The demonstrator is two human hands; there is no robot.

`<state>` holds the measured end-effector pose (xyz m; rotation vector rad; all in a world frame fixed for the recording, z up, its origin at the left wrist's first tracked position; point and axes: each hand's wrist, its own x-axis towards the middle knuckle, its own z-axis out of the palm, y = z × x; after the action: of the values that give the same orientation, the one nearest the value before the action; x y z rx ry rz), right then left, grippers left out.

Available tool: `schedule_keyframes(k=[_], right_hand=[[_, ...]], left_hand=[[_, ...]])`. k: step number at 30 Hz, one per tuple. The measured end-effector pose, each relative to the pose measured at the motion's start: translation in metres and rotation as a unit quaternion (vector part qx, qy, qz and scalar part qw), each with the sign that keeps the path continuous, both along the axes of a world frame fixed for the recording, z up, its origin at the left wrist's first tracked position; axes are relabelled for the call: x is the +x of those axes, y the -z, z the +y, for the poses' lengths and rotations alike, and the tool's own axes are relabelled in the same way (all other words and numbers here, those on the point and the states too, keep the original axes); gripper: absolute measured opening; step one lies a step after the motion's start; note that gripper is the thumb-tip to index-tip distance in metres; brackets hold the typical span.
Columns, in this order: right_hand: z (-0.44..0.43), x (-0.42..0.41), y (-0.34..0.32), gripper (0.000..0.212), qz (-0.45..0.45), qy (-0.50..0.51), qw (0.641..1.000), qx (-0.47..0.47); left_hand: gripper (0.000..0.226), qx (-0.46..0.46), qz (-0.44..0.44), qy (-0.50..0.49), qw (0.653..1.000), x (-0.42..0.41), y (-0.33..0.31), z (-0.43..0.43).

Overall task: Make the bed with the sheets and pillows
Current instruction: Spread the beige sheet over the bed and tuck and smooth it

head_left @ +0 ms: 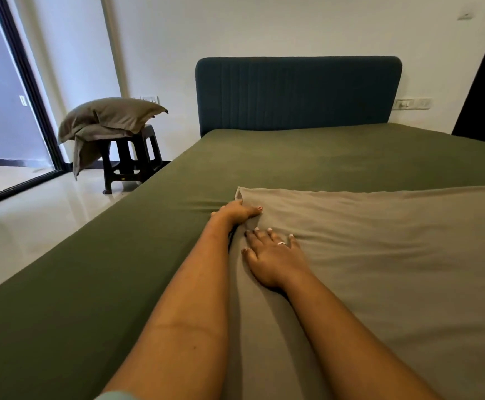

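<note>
One grey sheet [379, 255] on green bed [91, 284]; stool [125, 160]

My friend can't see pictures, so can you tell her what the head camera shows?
Two bare hands touch a grey sheet lying on a bed's green sheet: the left hand holds its edge near the corner, the right hand presses flat on it. Grey pillows sit piled on a black stool beside the blue headboard.

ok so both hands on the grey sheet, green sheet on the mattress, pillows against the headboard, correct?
One slip: the pillows are not against the headboard; they are piled on the black stool off to the side, per the head view. The left hand and right hand are on the grey sheet, with the green sheet spread beneath it.
</note>
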<state>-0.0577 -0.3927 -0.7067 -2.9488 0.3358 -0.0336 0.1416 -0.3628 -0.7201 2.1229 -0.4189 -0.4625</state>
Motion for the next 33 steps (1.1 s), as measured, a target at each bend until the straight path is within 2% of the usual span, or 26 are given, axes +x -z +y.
schedule_keyframes(k=[3, 4, 5, 7, 10, 11, 14, 16, 20, 25, 33], right_hand=[[-0.001, 0.001, -0.001, 0.055, 0.005, -0.006, 1.0, 0.007], [-0.001, 0.002, -0.002, 0.055, 0.002, -0.008, 1.0, 0.007], [0.0, 0.002, -0.002, 0.055, -0.003, -0.01, 1.0, 0.006], [0.001, 0.003, -0.003, 0.055, -0.013, -0.013, 1.0, 0.004], [0.001, 0.004, -0.003, 0.055, -0.002, -0.019, 1.0, 0.01], [-0.002, 0.007, -0.004, 0.055, 0.006, -0.023, 1.0, 0.015], [-0.021, 0.029, -0.006, 0.055, 0.013, -0.021, 0.999, 0.024], [-0.037, 0.05, -0.004, 0.056, -0.004, 0.015, 1.0, 0.007], [-0.059, 0.093, 0.0, 0.061, -0.003, 0.096, 0.995, -0.013], [-0.063, 0.133, 0.003, 0.06, -0.008, 0.114, 0.993, -0.02], [-0.044, 0.124, 0.004, 0.053, -0.015, -0.005, 0.999, -0.033]], left_hand=[[0.02, -0.09, -0.032, -0.013, 0.995, -0.013, -0.021, -0.011], [0.01, -0.117, -0.055, -0.028, 0.991, -0.007, -0.02, -0.016], [0.014, -0.132, -0.068, -0.031, 0.988, -0.005, -0.019, -0.017], [0.038, -0.142, -0.102, -0.016, 0.984, -0.001, -0.018, -0.018], [0.072, -0.028, -0.193, 0.039, 0.98, -0.006, -0.018, -0.014], [0.078, 0.009, -0.213, 0.05, 0.976, -0.011, -0.021, -0.012], [0.084, 0.048, -0.243, 0.047, 0.968, -0.012, -0.02, -0.008], [0.082, 0.093, -0.24, 0.018, 0.966, -0.013, -0.019, 0.0], [0.06, 0.264, -0.228, -0.013, 0.937, -0.005, -0.015, 0.009], [0.059, 0.283, -0.22, -0.019, 0.933, 0.0, -0.011, 0.006], [0.046, 0.245, -0.254, -0.023, 0.935, -0.04, -0.009, 0.04]])
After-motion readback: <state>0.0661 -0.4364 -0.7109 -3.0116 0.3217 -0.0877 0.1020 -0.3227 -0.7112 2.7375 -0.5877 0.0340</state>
